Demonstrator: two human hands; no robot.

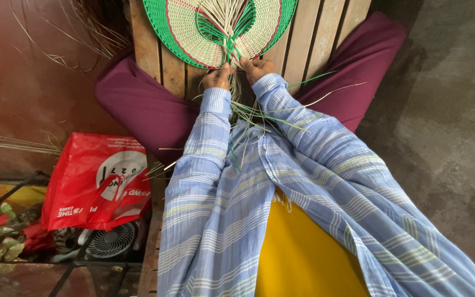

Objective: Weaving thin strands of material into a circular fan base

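I see both hands meeting at the base of a round woven fan [215, 27], cream with green and red bands, which lies on a slatted wooden board [314, 38] across the person's lap; the left hand [217, 78] has a closed grip pinching the loose strips [232, 52] where they gather at the fan's centre, and the right hand [257, 69] is closed on the same bundle just beside it. Long green and pale strip ends [270, 115] trail back over the striped blue sleeves. Off to the left a red plastic bag [97, 181] lies near a small white fan [111, 242].
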